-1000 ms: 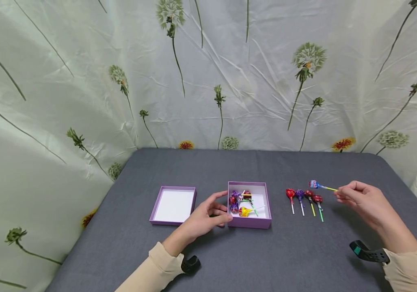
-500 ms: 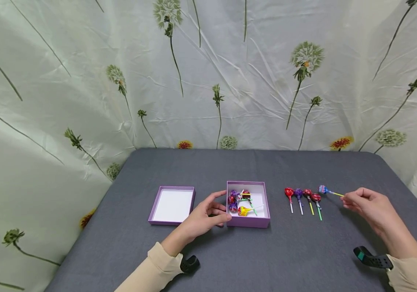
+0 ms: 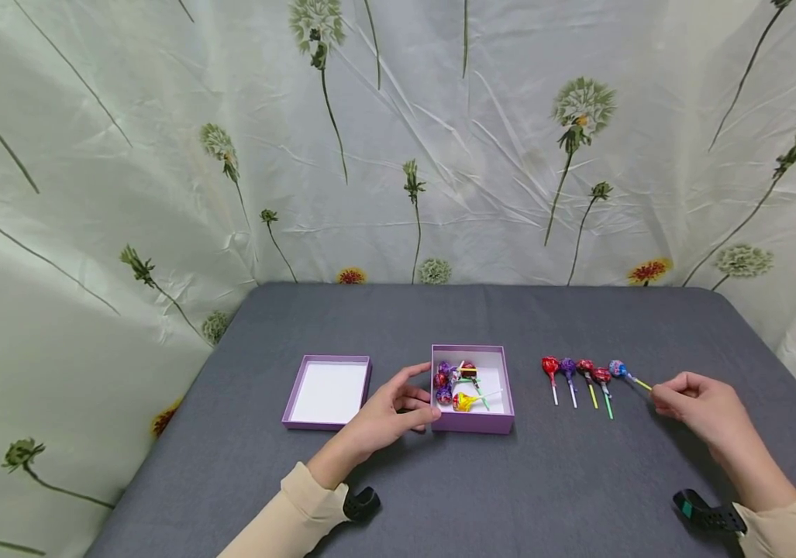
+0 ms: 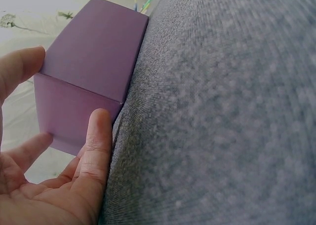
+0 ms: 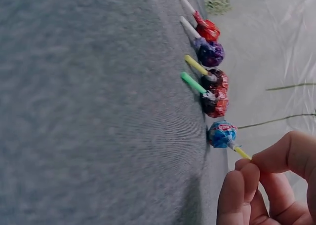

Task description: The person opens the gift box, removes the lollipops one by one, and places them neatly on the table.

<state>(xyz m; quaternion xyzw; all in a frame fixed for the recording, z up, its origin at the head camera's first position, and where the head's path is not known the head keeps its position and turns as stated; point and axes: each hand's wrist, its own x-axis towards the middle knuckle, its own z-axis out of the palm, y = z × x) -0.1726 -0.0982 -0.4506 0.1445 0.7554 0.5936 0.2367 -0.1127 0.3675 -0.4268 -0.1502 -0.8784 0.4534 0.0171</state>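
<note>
My right hand pinches the yellow stick of a blue-wrapped lollipop between thumb and fingertips. The blue head is down by the table, right of a row of lollipops: a red one, a purple one, and two dark red ones, one with a yellow stick and one with a green stick. My left hand rests against a purple box, its thumb at the near left corner and its fairly straight fingers along the left side. Inside the box lie several lollipops, among them a yellow one.
A purple box lid with a white inside lies left of the box, beyond my left forearm. Dark grey cloth covers the table. Behind it hangs a pale curtain printed with dandelions.
My right hand has lowered the blue lollipop to the right end of the row, moving slightly right, then down. My left hand stays at the box.
</note>
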